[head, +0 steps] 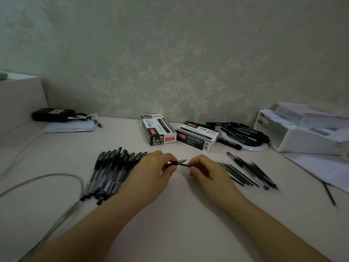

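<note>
The gel pen (176, 163) lies nearly level, its long axis running left to right and rising slightly toward the right. Its pointed tip faces the right hand (205, 171). The left hand (151, 167) curls round the black grip section, so the rest of the barrel is hidden under its fingers. The right hand's thumb and forefinger pinch the tip end. The pen is held between the two hands just above the desk (179, 214), in the middle of the view.

The desk is pale. A row of capped pens (111, 173) lies to the left of the hands, partly under the left wrist, and loose refills (249, 173) are fanned out to the right. Behind them are two marker boxes (158, 130), a pile of black markers (243, 133), a white storage box (302, 137) and papers (321, 167). A grey cable (47, 178) loops at the left. The wall (170, 63) has pale floral wallpaper.
</note>
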Demonstrator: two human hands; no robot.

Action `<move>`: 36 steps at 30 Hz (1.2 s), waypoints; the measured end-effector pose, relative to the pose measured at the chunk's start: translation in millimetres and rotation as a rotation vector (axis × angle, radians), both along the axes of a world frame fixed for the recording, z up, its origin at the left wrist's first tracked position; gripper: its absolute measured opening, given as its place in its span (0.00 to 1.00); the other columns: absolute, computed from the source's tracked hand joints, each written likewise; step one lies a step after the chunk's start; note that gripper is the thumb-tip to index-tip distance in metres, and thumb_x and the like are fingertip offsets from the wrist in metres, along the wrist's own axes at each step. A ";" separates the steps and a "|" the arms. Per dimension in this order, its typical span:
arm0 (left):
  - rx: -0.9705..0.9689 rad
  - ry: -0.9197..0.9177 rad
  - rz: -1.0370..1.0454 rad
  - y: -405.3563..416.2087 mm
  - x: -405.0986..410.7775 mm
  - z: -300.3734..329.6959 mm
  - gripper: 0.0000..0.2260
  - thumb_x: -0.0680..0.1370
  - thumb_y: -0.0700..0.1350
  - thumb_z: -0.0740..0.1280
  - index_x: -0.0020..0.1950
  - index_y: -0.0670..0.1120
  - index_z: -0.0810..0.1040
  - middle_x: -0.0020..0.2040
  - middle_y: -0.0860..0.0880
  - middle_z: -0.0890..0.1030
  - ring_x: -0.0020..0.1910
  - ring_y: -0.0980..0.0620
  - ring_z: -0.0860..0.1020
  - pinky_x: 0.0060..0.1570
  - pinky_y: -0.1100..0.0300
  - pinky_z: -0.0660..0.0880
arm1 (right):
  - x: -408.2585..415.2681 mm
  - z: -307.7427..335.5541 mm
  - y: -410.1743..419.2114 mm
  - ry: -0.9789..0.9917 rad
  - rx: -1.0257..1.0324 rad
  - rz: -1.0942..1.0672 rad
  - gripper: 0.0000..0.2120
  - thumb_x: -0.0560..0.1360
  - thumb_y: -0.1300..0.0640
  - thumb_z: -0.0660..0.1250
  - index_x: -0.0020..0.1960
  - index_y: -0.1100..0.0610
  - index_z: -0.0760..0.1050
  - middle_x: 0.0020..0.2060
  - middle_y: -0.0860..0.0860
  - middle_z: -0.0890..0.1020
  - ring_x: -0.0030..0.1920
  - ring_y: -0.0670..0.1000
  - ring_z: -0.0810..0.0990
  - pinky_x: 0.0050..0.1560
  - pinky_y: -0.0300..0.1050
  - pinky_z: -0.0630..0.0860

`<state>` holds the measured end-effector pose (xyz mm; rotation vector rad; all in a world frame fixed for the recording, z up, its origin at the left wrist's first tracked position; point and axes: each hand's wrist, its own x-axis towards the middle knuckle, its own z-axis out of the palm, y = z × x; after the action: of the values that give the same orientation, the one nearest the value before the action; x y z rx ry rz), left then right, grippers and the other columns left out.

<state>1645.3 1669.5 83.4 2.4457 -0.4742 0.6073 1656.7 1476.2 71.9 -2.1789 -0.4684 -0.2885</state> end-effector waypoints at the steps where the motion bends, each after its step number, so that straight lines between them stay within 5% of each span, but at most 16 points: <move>1: -0.007 0.002 0.001 0.6 0.1 -0.1 0.08 0.79 0.49 0.65 0.56 0.53 0.80 0.46 0.56 0.77 0.44 0.59 0.73 0.47 0.64 0.71 | 1.1 1.6 -3.3 0.052 0.080 -0.029 0.07 0.79 0.58 0.65 0.48 0.48 0.79 0.40 0.43 0.82 0.43 0.41 0.79 0.45 0.31 0.74; 5: -0.024 0.014 -0.004 1.7 -0.8 -0.8 0.08 0.79 0.49 0.65 0.56 0.53 0.80 0.46 0.56 0.77 0.44 0.59 0.74 0.47 0.65 0.71 | 4.5 3.5 -8.2 0.195 0.333 -0.064 0.09 0.80 0.59 0.64 0.48 0.47 0.80 0.38 0.45 0.82 0.40 0.41 0.79 0.42 0.32 0.75; 11: 0.037 0.025 -0.082 -5.4 -3.5 1.5 0.08 0.79 0.50 0.64 0.57 0.53 0.80 0.41 0.57 0.74 0.42 0.59 0.72 0.42 0.66 0.67 | -0.8 4.2 -2.2 0.155 0.224 0.088 0.09 0.80 0.59 0.64 0.50 0.47 0.80 0.38 0.39 0.82 0.39 0.38 0.78 0.43 0.31 0.74; 16: -0.015 0.070 -0.077 -8.4 -3.7 1.1 0.07 0.78 0.51 0.66 0.52 0.50 0.78 0.40 0.58 0.75 0.40 0.61 0.73 0.39 0.73 0.66 | -0.3 5.0 -2.2 0.200 0.337 0.131 0.06 0.79 0.60 0.66 0.50 0.53 0.81 0.34 0.46 0.82 0.36 0.42 0.79 0.39 0.32 0.74; 21: 0.017 0.106 -0.173 -15.3 -9.5 3.1 0.07 0.81 0.45 0.61 0.52 0.46 0.78 0.42 0.52 0.78 0.41 0.55 0.74 0.43 0.60 0.70 | -0.7 7.0 -3.7 0.310 0.511 0.123 0.05 0.79 0.56 0.67 0.48 0.55 0.81 0.35 0.51 0.83 0.35 0.46 0.79 0.39 0.36 0.75; 26: 0.078 0.063 -0.087 -20.9 -8.2 5.8 0.08 0.82 0.50 0.58 0.54 0.51 0.76 0.37 0.53 0.75 0.38 0.50 0.75 0.40 0.50 0.74 | -3.3 11.7 7.7 0.301 0.469 0.068 0.12 0.83 0.52 0.58 0.47 0.57 0.75 0.31 0.48 0.80 0.30 0.43 0.74 0.33 0.33 0.71; 36: -0.001 0.060 -0.062 -30.6 -2.0 -0.1 0.09 0.81 0.48 0.60 0.47 0.49 0.78 0.29 0.56 0.71 0.30 0.56 0.70 0.34 0.57 0.67 | -0.6 18.7 13.4 0.420 0.538 0.014 0.12 0.84 0.51 0.58 0.45 0.56 0.70 0.25 0.46 0.75 0.27 0.44 0.70 0.27 0.32 0.68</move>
<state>1643.4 1638.9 83.3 2.4313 -0.5228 0.5067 1656.1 1489.6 90.6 -1.6455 -0.1427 0.0547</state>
